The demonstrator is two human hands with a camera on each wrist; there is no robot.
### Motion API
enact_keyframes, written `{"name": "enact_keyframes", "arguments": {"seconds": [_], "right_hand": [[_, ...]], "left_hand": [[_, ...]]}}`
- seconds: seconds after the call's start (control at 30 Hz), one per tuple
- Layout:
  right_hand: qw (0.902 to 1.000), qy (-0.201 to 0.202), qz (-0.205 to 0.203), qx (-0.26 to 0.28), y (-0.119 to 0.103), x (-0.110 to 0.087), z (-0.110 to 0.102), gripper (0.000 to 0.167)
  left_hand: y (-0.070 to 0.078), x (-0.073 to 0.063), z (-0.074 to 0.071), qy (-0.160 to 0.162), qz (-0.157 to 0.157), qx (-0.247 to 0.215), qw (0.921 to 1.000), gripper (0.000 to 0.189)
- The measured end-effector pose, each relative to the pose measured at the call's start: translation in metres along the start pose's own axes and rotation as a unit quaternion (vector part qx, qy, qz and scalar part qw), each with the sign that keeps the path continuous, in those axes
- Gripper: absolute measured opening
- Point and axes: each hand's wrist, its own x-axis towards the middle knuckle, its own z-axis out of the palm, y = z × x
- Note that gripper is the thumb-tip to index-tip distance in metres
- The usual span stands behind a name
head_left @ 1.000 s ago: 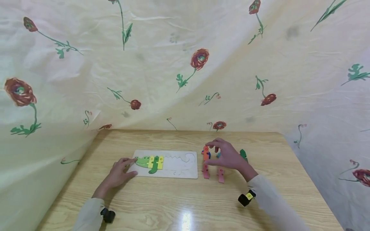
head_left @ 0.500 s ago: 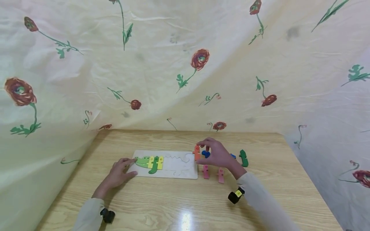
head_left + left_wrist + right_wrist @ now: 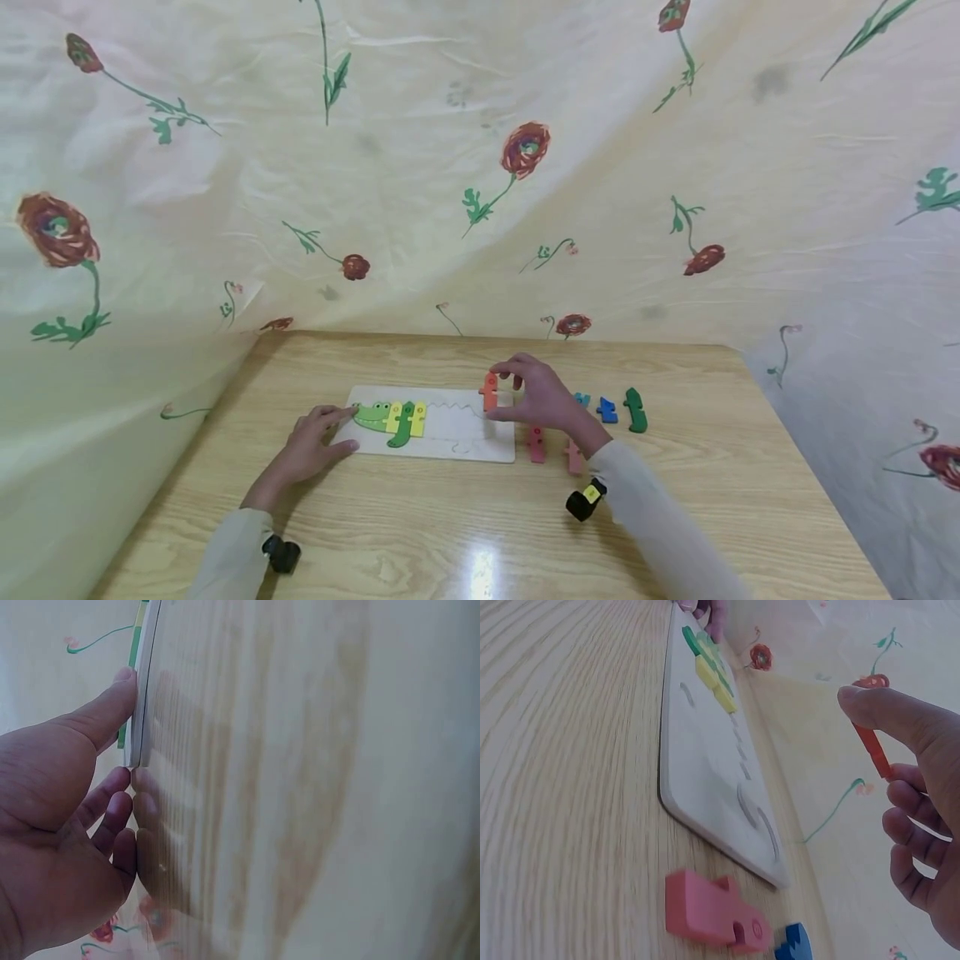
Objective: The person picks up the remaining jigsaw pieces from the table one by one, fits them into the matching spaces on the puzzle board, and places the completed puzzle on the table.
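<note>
My right hand [image 3: 536,396] pinches an orange puzzle piece [image 3: 490,392] between thumb and fingers, held up over the right end of a white puzzle board [image 3: 450,450]. In the right wrist view the orange piece [image 3: 871,750] is seen edge-on, clear above the board. On the board's left part lie a green crocodile head [image 3: 371,417], yellow pieces [image 3: 417,421] and a green leg piece [image 3: 403,427]. My left hand [image 3: 311,450] rests at the board's left end, fingers extended; in the left wrist view its thumb lies along the board's edge [image 3: 139,735].
Right of the board lie pink pieces [image 3: 536,446], a blue piece [image 3: 607,410], a light blue piece [image 3: 582,399] and a dark green piece [image 3: 635,410] on the wooden table [image 3: 405,525]. A flowered cloth [image 3: 420,183] hangs behind the table.
My right hand has lifted the orange piece from among the loose pieces and carried it left over the board's right end. The left hand has stayed in place.
</note>
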Motion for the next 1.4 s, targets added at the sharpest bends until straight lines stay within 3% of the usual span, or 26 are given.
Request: {"name": "enact_keyframes", "arguments": {"seconds": [0.5, 1.4], "right_hand": [[0.9995, -0.017, 0.018, 0.020, -0.016, 0.021, 0.024, 0.069], [0.9981, -0.039, 0.039, 0.027, -0.027, 0.037, 0.079, 0.069]], "left_hand": [[-0.001, 0.001, 0.001, 0.001, -0.003, -0.005, 1.0000, 0.061], [0.000, 0.000, 0.000, 0.009, 0.010, -0.002, 0.9999, 0.060]]}}
